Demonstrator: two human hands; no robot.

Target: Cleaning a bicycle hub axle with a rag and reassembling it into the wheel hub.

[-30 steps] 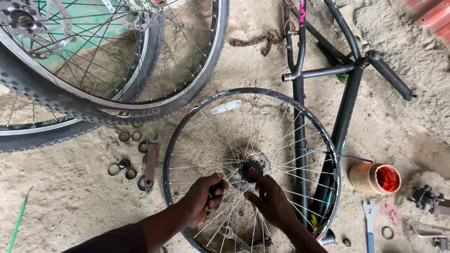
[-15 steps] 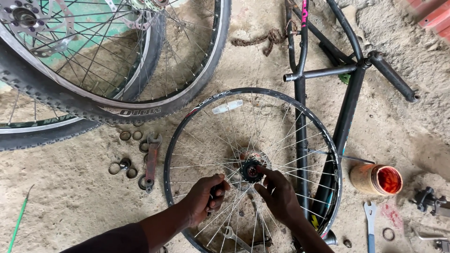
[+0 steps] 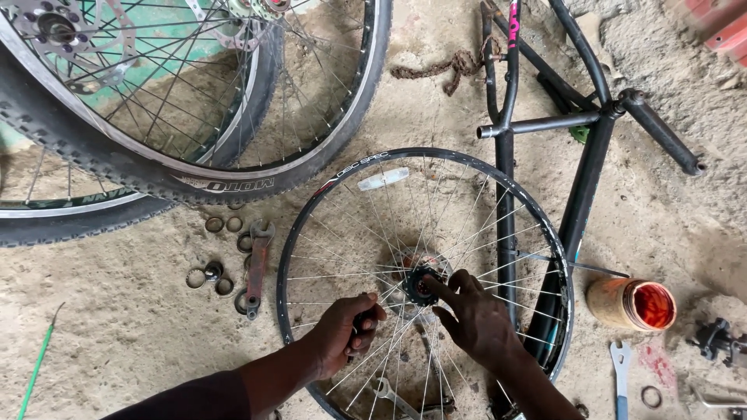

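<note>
Hub work on bare wheel [image 3: 426, 272], lying flat on the floor.
Left hand [image 3: 348, 330] clenched on a dark tool; right hand [image 3: 476, 315] released, fingertip on hub [image 3: 421, 283] at 10 o'clock. Steady rim, press lightly.

Rusty wrench [image 3: 255, 268] w/ rings [image 3: 207, 274]; grease tub [image 3: 632, 304]; bike frame [image 3: 585, 179]; chain [image 3: 443, 65].

The only view comes from a camera on the person's head. It looks almost straight down at the sandy ground [image 3: 140, 342], from about arm's length. The bare wheel [image 3: 424, 272] fills the lower middle of the frame. Both forearms enter from the bottom edge. There is no second view to share anything with.
</note>
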